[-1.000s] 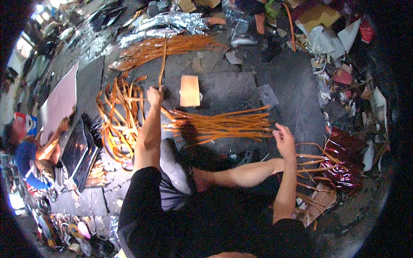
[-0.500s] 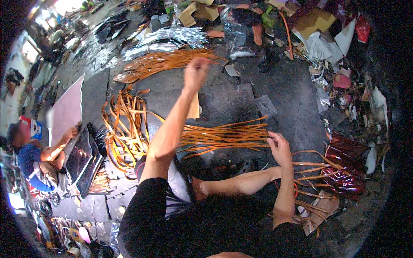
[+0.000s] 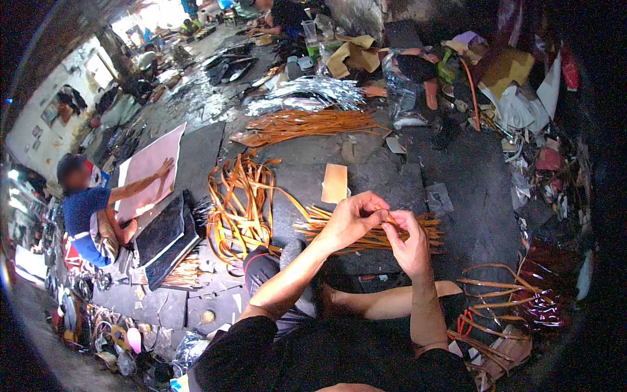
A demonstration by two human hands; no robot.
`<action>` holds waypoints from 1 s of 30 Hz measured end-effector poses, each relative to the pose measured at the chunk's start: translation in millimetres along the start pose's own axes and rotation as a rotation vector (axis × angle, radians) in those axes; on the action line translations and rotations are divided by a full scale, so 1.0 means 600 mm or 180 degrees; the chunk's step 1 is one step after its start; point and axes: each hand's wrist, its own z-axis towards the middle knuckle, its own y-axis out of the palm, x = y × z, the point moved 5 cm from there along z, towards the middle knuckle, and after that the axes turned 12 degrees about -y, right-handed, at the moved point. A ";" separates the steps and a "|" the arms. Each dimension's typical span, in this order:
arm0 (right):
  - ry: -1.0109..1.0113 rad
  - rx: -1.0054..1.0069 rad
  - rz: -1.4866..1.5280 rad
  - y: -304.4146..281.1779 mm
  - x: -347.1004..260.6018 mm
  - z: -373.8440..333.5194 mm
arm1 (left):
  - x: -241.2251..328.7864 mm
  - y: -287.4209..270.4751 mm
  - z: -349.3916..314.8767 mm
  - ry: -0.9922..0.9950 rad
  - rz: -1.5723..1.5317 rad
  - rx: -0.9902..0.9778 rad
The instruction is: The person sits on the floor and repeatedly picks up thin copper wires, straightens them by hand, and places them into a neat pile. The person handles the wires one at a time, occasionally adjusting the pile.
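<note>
Left hand [image 3: 354, 221] and right hand [image 3: 410, 244], fingertips closed, are pinching a thin orange strip [image 3: 386, 217] above a bundle of orange strips [image 3: 372, 243].

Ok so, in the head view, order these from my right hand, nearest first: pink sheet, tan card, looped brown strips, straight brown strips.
From your right hand, in that view:
1. straight brown strips, just beneath it
2. tan card, ahead, to the left
3. looped brown strips, farther left
4. pink sheet, far left
</note>
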 end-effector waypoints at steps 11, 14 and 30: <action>-0.1025 0.0414 -0.0278 0.001 -0.117 0.046 | 0.045 -0.036 -0.051 0.0793 -0.1246 0.0178; -0.1015 0.0474 0.0037 0.021 -0.123 0.056 | 0.046 -0.050 -0.051 0.1324 -0.0965 0.0618; -0.1717 0.0093 -0.0466 0.037 -0.109 0.013 | 0.040 -0.116 -0.082 0.1276 -0.3394 0.1661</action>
